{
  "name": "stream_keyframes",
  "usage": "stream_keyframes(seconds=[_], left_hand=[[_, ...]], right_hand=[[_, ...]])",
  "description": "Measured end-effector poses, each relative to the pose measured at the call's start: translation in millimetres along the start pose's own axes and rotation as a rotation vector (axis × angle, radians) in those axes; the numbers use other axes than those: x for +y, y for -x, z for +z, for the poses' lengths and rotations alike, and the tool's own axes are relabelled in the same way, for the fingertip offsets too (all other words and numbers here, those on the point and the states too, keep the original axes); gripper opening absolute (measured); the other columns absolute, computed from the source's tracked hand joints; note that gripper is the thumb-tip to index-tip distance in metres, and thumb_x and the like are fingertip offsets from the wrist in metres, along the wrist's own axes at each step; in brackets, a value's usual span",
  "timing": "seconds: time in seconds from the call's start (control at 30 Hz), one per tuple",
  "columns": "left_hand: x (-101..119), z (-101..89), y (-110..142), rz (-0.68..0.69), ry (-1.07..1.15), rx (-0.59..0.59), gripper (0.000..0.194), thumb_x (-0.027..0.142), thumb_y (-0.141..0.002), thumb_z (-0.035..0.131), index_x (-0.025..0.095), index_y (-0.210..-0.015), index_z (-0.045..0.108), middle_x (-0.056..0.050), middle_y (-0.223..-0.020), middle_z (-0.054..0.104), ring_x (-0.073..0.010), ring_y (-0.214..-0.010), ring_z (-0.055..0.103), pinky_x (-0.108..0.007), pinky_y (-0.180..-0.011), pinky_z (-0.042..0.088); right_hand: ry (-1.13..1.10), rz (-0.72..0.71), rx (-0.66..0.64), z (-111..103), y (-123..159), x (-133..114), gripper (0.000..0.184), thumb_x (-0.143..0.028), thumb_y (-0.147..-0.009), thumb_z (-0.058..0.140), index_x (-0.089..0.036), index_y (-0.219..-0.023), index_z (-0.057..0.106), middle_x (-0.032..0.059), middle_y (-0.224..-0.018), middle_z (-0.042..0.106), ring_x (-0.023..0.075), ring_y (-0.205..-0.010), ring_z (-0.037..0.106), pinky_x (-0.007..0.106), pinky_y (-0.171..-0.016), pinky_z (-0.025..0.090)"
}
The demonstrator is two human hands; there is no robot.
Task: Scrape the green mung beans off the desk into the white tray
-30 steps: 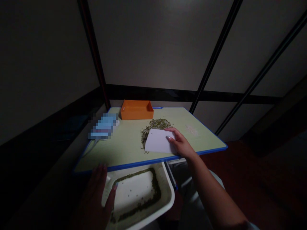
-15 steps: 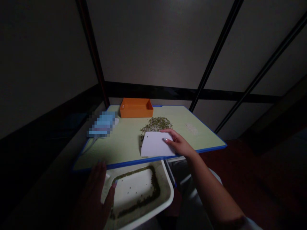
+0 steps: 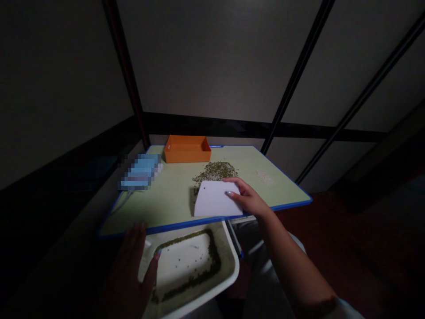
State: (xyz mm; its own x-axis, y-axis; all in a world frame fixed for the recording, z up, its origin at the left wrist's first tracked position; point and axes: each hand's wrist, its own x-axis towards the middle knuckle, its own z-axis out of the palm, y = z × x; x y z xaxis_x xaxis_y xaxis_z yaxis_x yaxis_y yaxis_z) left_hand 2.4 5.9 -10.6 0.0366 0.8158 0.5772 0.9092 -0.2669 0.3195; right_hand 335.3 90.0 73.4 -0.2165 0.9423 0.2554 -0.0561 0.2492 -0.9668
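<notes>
— The white scraper (image 3: 215,200), gripped by the right hand (image 3: 249,201), has just reached the tabletop's blue near edge (image 3: 186,225)!
— So it's by the white tub (image 3: 233,266), green grains (image 3: 221,169) scattered behind. Left hand (image 3: 131,266)?
— At the tub; its grip, I can't tell.

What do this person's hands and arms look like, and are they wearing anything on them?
Both the right hand and the left hand are gloveless. The right thumbnail looks pale and glossy, perhaps polished. A light sleeve shows at the right elbow end, leaving the forearm bare. Shadow hides any left sleeve.
</notes>
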Motion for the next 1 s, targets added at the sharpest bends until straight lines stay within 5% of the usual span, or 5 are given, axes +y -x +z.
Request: stream_keyframes(seconds=[0.17, 0.27, 0.47, 1.0], left_hand=[[-1, 0.6, -1, -0.01, 0.025, 0.005, 0.066, 0.047, -0.089, 0.037, 0.033, -0.15, 0.016, -0.006, -0.158, 0.034, -0.0247, -0.145, 0.032, -0.05, -0.116, 0.035], [-2, 1.1, -1, -0.034, 0.033, -0.027, 0.066, 0.049, -0.089, 0.036, 0.032, -0.15, 0.016, -0.006, -0.159, 0.032, -0.0259, -0.145, 0.031, -0.052, -0.116, 0.035], [-6, 2.0, 1, -0.056, 0.018, -0.046, 0.065, 0.049, -0.089, 0.033, 0.032, -0.15, 0.016, -0.007, -0.158, 0.033, -0.0271, -0.145, 0.031, -0.053, -0.114, 0.038], [2, -2.0, -2, -0.068, 0.028, -0.047, 0.064, 0.05, -0.089, 0.033, 0.029, -0.149, 0.02, -0.006, -0.157, 0.034, -0.0231, -0.146, 0.029, -0.048, -0.118, 0.033]], right_hand=[[-0.105, -0.176, 0.478, -6, -4, 11, 0.042, -0.037, -0.076, 0.072, -0.029, -0.114, 0.058, 0.0026, -0.117, 0.062, 0.0188, -0.087, 0.06, 0.03, -0.071, 0.051], [-0.082, -0.199, 0.611, -9, -7, 16, 0.04, -0.035, -0.076, 0.069, -0.029, -0.113, 0.057, 0.0029, -0.115, 0.063, 0.0206, -0.089, 0.061, 0.034, -0.075, 0.051], [0.139, -0.244, 0.438, -8, -4, 13, 0.029, -0.031, -0.077, 0.069, -0.027, -0.106, 0.066, 0.0033, -0.115, 0.065, 0.0235, -0.112, 0.057, 0.038, -0.1, 0.042], [0.251, -0.244, 0.323, -8, -3, 12, 0.029, -0.031, -0.084, 0.064, -0.027, -0.113, 0.063, 0.0033, -0.122, 0.063, 0.0213, -0.116, 0.056, 0.038, -0.106, 0.038]])
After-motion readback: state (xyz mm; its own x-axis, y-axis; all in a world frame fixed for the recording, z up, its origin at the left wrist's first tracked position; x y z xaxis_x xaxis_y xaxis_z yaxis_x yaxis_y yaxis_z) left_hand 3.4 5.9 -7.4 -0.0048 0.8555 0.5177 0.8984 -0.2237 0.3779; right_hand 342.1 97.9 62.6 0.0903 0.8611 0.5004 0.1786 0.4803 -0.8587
